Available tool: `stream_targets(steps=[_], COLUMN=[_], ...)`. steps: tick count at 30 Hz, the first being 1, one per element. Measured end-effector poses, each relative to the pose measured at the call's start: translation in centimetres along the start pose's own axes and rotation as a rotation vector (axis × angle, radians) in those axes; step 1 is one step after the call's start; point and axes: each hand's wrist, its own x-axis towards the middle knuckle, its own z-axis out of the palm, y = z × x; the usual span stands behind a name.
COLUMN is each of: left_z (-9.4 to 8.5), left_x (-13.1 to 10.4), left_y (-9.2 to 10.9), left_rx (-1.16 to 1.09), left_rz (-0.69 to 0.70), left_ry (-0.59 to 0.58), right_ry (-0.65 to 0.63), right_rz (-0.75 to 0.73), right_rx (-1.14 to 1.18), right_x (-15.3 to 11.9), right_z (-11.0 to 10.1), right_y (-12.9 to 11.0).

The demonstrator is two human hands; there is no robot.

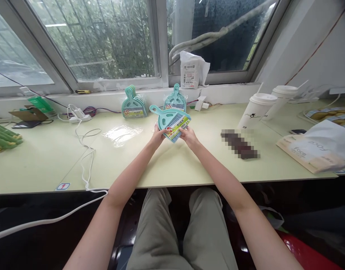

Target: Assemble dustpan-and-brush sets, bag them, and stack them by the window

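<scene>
Between both hands I hold a teal mini dustpan and brush set (172,122), tilted above the table, its handle pointing up and left. A printed label band crosses it. My left hand (158,137) grips its lower left edge, and my right hand (189,137) grips the lower right edge. Behind it, a stack of similar teal dustpan sets (133,103) stands against the window ledge on the left. Another wrapped stack of dustpan sets (175,98) stands right behind the held one. To the left lies a clear plastic bag (122,134), flat on the table.
White cups with straws (256,110) stand at the right, near a blurred dark object (240,144) and a paper bag (315,148). A white cable (86,165) runs over the pale table's (113,172) front edge. Green bundles (5,137) lie far left.
</scene>
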Motion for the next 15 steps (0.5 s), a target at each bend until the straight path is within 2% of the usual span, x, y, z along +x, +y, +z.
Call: stream_targets(steps=[2,5,7,8,10,13,15], left_z=[-0.2,-0.8,-1.6,-2.2,-3.9,-7.6,-10.3], left_x=[0.0,0.3,0.8,1.0,1.4,1.4,1.2], left_y=[0.1,0.3,0.7,1.0,1.8,3.2,3.9], left_rx=[0.032,0.135,0.284,0.389,0.634,0.977,1.167], left_rz=[-0.015,0.001,0.016,0.035,0.121,0.251,0.136], left_ry=[-0.06,-0.152,-0.154,-0.11,0.103,0.579,0.779], right_ry=[-0.008,0.011,0.021,0.029,0.047,0.079,0.093], right_rz=[0.008,-0.015,-0.034,-0.046,-0.063,-0.069,-0.064], right_rx=[0.116,0.166,0.173,0.172,0.163,0.145,0.137], right_x=[0.2,0.1,0.0,-0.1,0.0,0.1,0.1], right_z=[-0.4,-0.6,-0.8,-1.0,-1.2,-1.6,-1.7], right_y=[0.1,0.0,-0.3,-0.4,-0.7,-0.8,-0.8])
